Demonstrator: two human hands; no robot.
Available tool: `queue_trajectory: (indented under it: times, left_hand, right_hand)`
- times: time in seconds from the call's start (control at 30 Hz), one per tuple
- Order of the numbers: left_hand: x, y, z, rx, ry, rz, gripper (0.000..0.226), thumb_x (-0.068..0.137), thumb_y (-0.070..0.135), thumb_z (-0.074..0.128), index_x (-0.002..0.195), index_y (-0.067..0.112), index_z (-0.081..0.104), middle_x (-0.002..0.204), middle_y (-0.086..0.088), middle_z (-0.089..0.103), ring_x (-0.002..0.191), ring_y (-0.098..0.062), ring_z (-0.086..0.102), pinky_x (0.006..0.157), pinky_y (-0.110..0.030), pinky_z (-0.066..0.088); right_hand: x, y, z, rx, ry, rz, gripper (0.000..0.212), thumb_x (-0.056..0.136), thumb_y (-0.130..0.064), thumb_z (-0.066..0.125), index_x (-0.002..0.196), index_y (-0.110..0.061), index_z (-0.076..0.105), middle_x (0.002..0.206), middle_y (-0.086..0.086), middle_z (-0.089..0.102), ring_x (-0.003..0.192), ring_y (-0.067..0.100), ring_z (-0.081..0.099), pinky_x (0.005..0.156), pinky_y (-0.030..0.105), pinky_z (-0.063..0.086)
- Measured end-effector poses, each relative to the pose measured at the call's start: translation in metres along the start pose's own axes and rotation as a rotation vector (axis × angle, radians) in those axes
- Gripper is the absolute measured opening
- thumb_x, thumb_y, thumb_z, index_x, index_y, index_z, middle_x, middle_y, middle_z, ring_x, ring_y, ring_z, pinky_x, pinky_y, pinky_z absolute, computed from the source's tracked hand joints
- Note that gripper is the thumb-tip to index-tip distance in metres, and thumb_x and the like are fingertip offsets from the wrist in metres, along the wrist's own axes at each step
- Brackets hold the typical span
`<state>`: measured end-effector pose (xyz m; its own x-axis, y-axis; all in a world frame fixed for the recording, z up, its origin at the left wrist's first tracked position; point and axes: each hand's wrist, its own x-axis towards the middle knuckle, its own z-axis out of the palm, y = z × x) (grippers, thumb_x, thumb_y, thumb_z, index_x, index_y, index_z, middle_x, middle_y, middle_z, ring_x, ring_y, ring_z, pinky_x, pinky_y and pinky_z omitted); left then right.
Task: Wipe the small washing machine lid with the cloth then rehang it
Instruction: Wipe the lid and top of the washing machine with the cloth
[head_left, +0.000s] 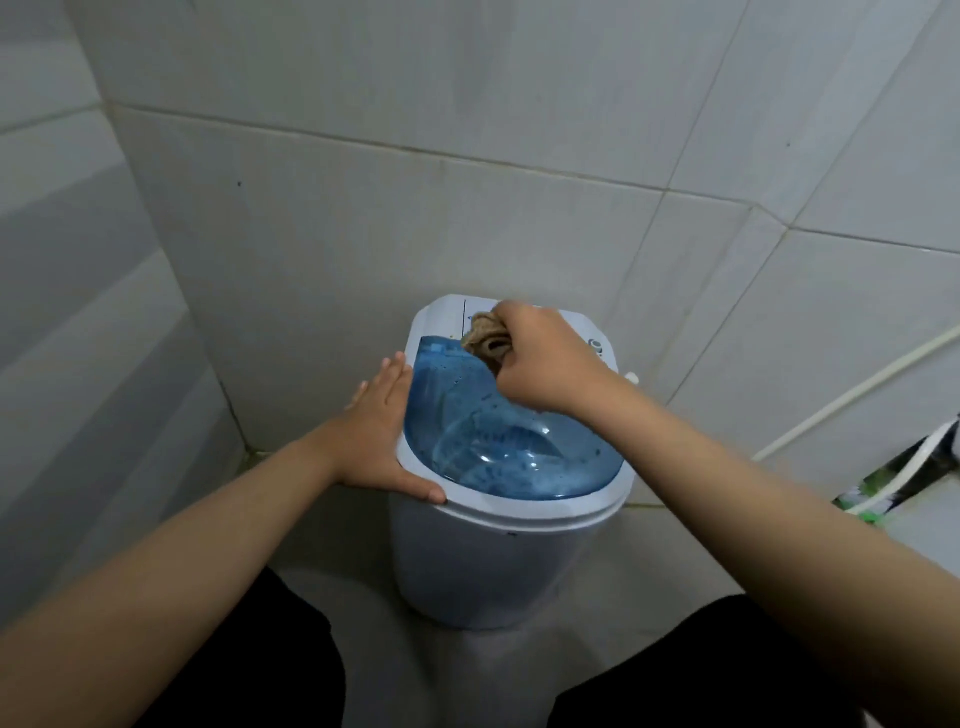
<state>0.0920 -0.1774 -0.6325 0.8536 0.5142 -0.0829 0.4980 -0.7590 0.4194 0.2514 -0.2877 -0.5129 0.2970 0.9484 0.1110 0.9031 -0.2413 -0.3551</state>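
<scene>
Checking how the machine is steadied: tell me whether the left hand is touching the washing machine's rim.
Touching. The head view shows the left hand laid flat against the white rim, thumb pressed on its front edge.

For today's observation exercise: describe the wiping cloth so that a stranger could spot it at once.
Find the small white washing machine in the tiled corner, topped by a translucent blue plastic lid. At the lid's far edge, the right hand clutches a bunched tan cloth. It is the only soft, brownish thing among hard white and blue surfaces.
</scene>
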Motion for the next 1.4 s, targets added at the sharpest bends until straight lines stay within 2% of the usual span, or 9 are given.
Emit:
queue_trajectory:
  times: [0.1,0.27,0.33,0.5,0.9,1.03,1.13,1.23,1.4]
  left_hand:
    - [0.0,0.001,0.0,-0.016,0.015,0.0,0.151,0.041,0.086,0.065,0.146,0.023,-0.024,0.155,-0.002,-0.03,0.141,-0.017,-0.029,0.117,-0.045,-0.009]
    - [0.0,0.001,0.002,-0.052,0.03,0.008,0.15,0.041,0.084,0.067,0.145,0.027,-0.025,0.155,0.001,-0.032,0.14,-0.016,-0.031,0.116,-0.043,-0.011]
    - [0.001,0.001,0.003,-0.044,0.033,0.006,0.151,0.041,0.083,0.067,0.146,0.024,-0.025,0.154,0.0,-0.033,0.14,-0.015,-0.032,0.115,-0.04,-0.012]
    - [0.002,-0.003,0.004,-0.028,0.036,-0.007,0.154,0.04,0.084,0.066,0.146,0.017,-0.024,0.154,-0.002,-0.034,0.14,-0.016,-0.032,0.114,-0.036,-0.015]
    - [-0.001,-0.001,0.0,-0.013,0.025,-0.01,0.151,0.044,0.081,0.069,0.146,0.02,-0.024,0.155,-0.001,-0.031,0.14,-0.015,-0.031,0.114,-0.039,-0.013]
    - [-0.002,0.001,-0.001,-0.012,0.019,-0.021,0.151,0.044,0.081,0.069,0.147,0.02,-0.023,0.155,-0.002,-0.03,0.141,-0.016,-0.03,0.116,-0.042,-0.011]
    - [-0.003,0.003,-0.002,-0.014,0.011,-0.028,0.151,0.044,0.081,0.068,0.147,0.019,-0.023,0.155,-0.002,-0.03,0.141,-0.016,-0.03,0.116,-0.042,-0.011]
    - [-0.005,0.004,-0.003,-0.013,0.008,-0.027,0.151,0.044,0.082,0.067,0.146,0.019,-0.023,0.155,-0.002,-0.03,0.141,-0.016,-0.03,0.116,-0.042,-0.011]
    - [-0.004,0.003,-0.002,-0.013,0.018,-0.022,0.151,0.042,0.083,0.066,0.147,0.019,-0.023,0.155,-0.002,-0.03,0.141,-0.016,-0.029,0.116,-0.04,-0.011]
  right_hand:
    - [0.041,0.002,0.013,-0.131,0.013,-0.124,0.031,0.074,0.003,0.049,0.104,-0.003,0.051,0.097,0.018,0.059,0.088,0.036,0.057,0.066,0.04,0.047]
    - [0.097,0.006,0.043,-0.347,0.037,-0.23,0.04,0.081,0.005,0.052,0.119,-0.004,0.046,0.116,0.019,0.054,0.099,0.039,0.058,0.066,0.037,0.041]
    - [0.114,0.013,0.052,-0.396,0.048,-0.212,0.041,0.081,0.005,0.054,0.12,-0.004,0.045,0.119,0.018,0.053,0.104,0.038,0.056,0.068,0.037,0.042]
    - [0.136,0.029,0.073,-0.362,-0.027,-0.104,0.05,0.08,0.002,0.058,0.128,-0.007,0.044,0.131,0.016,0.05,0.118,0.035,0.049,0.09,0.044,0.048]
    - [0.089,0.03,0.078,-0.356,-0.046,-0.189,0.053,0.083,0.007,0.048,0.132,-0.011,0.041,0.132,0.015,0.05,0.115,0.036,0.051,0.087,0.044,0.045]
    - [0.077,0.03,0.066,-0.336,-0.125,-0.2,0.049,0.077,0.005,0.051,0.124,-0.009,0.048,0.121,0.016,0.057,0.106,0.038,0.057,0.079,0.043,0.05]
    - [0.076,0.026,0.044,-0.387,-0.225,-0.201,0.04,0.075,0.004,0.051,0.113,-0.006,0.052,0.107,0.015,0.061,0.094,0.031,0.056,0.066,0.034,0.037]
    - [0.084,0.024,0.02,-0.352,-0.35,-0.17,0.036,0.074,0.003,0.048,0.107,-0.008,0.057,0.103,0.012,0.063,0.087,0.026,0.054,0.065,0.033,0.04]
    - [0.11,0.042,-0.009,-0.259,-0.081,-0.139,0.041,0.075,0.005,0.051,0.114,-0.009,0.056,0.11,0.016,0.064,0.096,0.033,0.058,0.073,0.036,0.047]
